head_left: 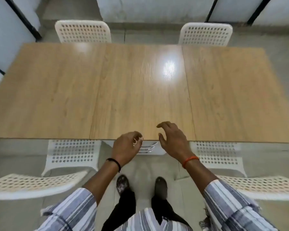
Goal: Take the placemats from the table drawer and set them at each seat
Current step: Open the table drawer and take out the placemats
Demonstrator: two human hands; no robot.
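A long wooden table (123,84) fills the middle of the view, its top bare. Under its near edge sits a white drawer front (158,150) with a metal handle (148,147). My left hand (127,146) hovers just in front of that handle, fingers curled, holding nothing that I can see. My right hand (173,139) is over the table's near edge, to the right of the handle, fingers spread and empty. No placemats show; the drawer's inside is hidden.
Two white perforated chairs stand at the far side (83,31) (205,33) and two at the near side (72,155) (220,155), one on each side of me. My feet (141,184) stand on the grey floor between the near chairs.
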